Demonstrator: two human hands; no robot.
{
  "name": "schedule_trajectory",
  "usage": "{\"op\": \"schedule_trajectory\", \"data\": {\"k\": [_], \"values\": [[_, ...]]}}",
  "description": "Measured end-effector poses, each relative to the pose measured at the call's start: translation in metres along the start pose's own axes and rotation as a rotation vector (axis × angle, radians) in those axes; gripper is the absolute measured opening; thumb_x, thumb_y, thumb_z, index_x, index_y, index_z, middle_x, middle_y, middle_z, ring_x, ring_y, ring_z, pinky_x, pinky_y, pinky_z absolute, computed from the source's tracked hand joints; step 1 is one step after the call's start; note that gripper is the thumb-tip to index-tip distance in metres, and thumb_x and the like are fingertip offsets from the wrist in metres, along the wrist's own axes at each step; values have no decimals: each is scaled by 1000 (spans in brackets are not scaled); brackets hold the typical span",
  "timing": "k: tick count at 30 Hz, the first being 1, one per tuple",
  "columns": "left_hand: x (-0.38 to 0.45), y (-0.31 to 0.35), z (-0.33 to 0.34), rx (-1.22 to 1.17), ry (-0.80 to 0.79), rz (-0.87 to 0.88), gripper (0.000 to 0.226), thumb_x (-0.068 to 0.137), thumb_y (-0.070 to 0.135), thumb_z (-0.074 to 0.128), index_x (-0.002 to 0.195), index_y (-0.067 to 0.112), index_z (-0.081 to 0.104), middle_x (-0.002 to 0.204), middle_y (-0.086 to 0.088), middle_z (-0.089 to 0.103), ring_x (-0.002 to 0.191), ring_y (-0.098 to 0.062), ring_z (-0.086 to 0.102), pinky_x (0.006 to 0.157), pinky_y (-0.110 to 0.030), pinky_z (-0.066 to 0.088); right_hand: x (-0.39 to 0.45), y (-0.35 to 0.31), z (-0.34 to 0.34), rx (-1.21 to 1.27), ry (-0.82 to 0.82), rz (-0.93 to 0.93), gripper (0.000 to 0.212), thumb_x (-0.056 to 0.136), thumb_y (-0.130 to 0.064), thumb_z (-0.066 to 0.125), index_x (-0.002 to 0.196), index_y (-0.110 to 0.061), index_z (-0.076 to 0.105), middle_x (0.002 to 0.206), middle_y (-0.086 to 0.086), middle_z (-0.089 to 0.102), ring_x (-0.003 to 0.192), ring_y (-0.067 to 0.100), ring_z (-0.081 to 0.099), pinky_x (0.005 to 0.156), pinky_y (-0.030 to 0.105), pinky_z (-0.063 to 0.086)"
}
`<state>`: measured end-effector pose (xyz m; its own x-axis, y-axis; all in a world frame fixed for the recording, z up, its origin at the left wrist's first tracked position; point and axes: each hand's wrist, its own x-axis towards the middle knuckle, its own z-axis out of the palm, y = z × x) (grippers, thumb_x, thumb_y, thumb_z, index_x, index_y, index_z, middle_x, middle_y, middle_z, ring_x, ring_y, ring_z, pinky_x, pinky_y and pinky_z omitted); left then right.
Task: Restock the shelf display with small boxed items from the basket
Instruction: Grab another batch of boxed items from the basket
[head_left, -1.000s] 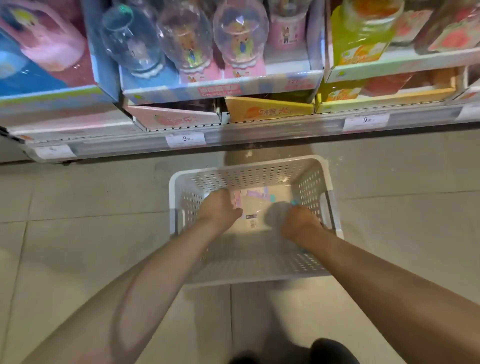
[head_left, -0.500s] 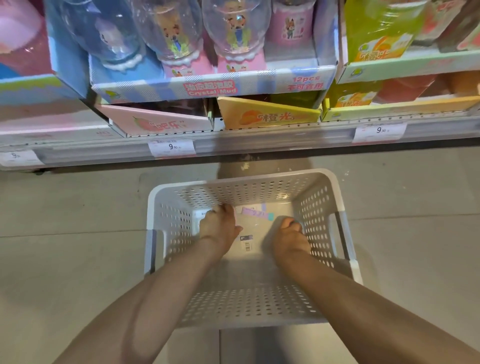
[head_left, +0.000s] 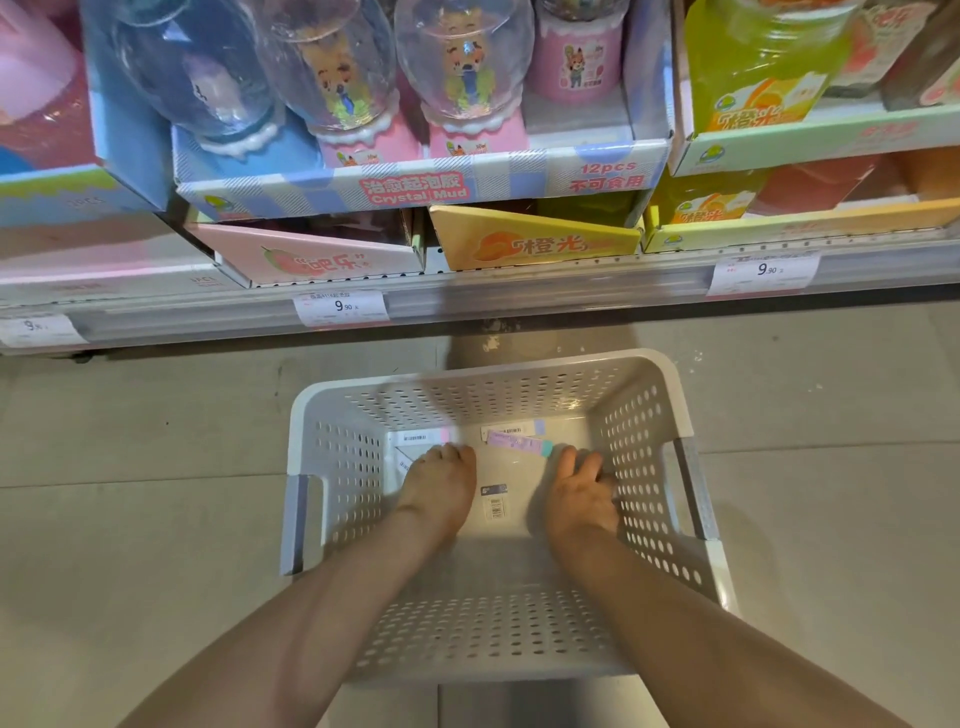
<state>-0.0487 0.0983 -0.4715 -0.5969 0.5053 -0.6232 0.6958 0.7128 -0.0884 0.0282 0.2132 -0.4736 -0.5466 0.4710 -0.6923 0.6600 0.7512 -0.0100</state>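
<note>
A white perforated basket (head_left: 644, 415) stands on the floor below the shelf. Both my hands reach down into it. A pale flat box (head_left: 493, 488) with a barcode label and a pink-teal strip at its far edge lies on the bottom between them. My left hand (head_left: 441, 486) has its fingers curled down at the box's left edge. Across from it, my right hand (head_left: 579, 491) holds the right edge, thumb towards the box. Two more small white boxes (head_left: 421, 438) with barcodes lie at the back of the basket.
The shelf edge (head_left: 519, 296) with 9.90 price tags runs just above the basket. On it stand a pink display carton (head_left: 311, 257), a yellow one (head_left: 530, 244) and a Crystal Mud tray (head_left: 415, 187) of domed toys. Tiled floor lies on both sides.
The view has dropped closer to the basket, which now sits lower in frame. Both hands stay inside it at the pale box, the right hand's fingers now more spread.
</note>
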Motion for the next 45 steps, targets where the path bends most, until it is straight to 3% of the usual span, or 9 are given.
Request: {"op": "schedule_trajectory", "data": {"k": [7, 13, 16, 21, 27, 32, 36, 39, 45], "values": [[-16, -9, -16, -178, 61, 50, 36, 88, -4, 34, 124, -1, 35, 120, -22, 50, 99, -36, 56, 69, -36, 38, 4, 3, -1, -19, -24, -42, 54, 89, -8, 40, 134, -5, 10, 135, 23, 25, 118, 36, 43, 92, 39, 47], [-15, -32, -7, -8, -21, 87, 46, 85, 7, 52, 126, 1, 33, 131, -21, 42, 101, -32, 59, 72, -37, 50, 3, 10, -9, 64, 13, -123, 58, 88, 2, 46, 134, 5, 10, 132, 25, 25, 120, 35, 45, 97, 40, 48], [-11, -33, -2, 124, -46, 92, 57, 82, -7, 51, 133, -4, 26, 143, -27, 31, 110, -34, 58, 74, -36, 51, 3, 8, -15, 203, 73, -171, 45, 89, 5, 39, 131, -6, 24, 130, 18, 39, 108, 36, 56, 89, 41, 48], [-7, -30, -3, 233, -39, 150, 66, 77, -20, 46, 138, -6, 24, 146, -27, 30, 114, -38, 55, 82, -40, 50, 5, -5, -20, 120, 96, -270, 47, 93, 2, 28, 138, -5, 19, 127, 18, 50, 106, 35, 60, 83, 40, 48], [-9, -27, 3, 231, -48, 166, 36, 92, 7, 40, 126, -3, 39, 124, -21, 53, 108, -35, 56, 80, -35, 46, 14, -7, -20, 0, 102, -315, 36, 94, -3, 27, 129, -3, 30, 125, 18, 50, 103, 36, 61, 81, 42, 49], [-15, -26, 0, 210, 17, 193, 29, 93, 9, 36, 121, 3, 42, 118, -16, 59, 106, -34, 57, 73, -34, 44, 17, -4, -24, -82, 116, -335, 39, 92, 1, 31, 131, 1, 32, 132, 19, 41, 103, 37, 60, 79, 41, 50], [-8, -26, 2, 221, 119, 97, 36, 79, -1, 55, 114, -1, 46, 101, -20, 62, 87, -34, 63, 61, -33, 46, 18, -5, -24, -81, 113, -318, 43, 91, 5, 30, 134, 4, 29, 135, 19, 34, 102, 36, 61, 79, 41, 50], [1, -30, 6, 199, 206, -27, 48, 37, 8, 85, 81, 8, 65, 64, -10, 59, 38, -24, 56, 31, -23, 37, 18, -8, -20, -72, 102, -348, 39, 93, 2, 29, 131, 4, 29, 131, 19, 42, 105, 36, 60, 81, 42, 49], [6, -30, 14, 183, 268, -78, 36, 36, 15, 88, 67, 7, 72, 52, -5, 58, 30, -18, 50, 26, -17, 34, 15, -8, -19, -92, 106, -398, 29, 94, -6, 30, 123, -1, 34, 120, 18, 55, 103, 34, 61, 78, 38, 49]]}}
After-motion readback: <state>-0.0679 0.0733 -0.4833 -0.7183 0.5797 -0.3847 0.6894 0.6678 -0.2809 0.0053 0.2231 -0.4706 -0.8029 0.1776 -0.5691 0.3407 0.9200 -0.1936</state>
